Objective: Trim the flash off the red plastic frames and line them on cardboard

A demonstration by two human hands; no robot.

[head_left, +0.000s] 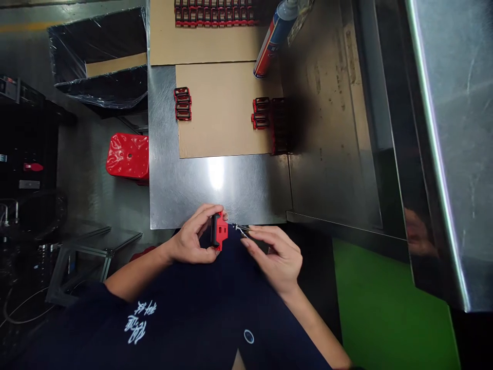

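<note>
My left hand grips a red and black plastic part between thumb and fingers, its red side facing right. The part has small slots in its red face. In my right hand is a thin metal tool that looks like tweezers, pinched between thumb and fingers. Its tip points left at the red face, a short gap away; whether the tip holds anything is too small to tell. Both hands are over the near edge of the metal table, in front of my dark shirt.
Red and black parts stand in a short stack and a right-hand group on cardboard, with rows farther back. A spray can stands by the metal wall. Left are a red stool and a plastic-lined bin.
</note>
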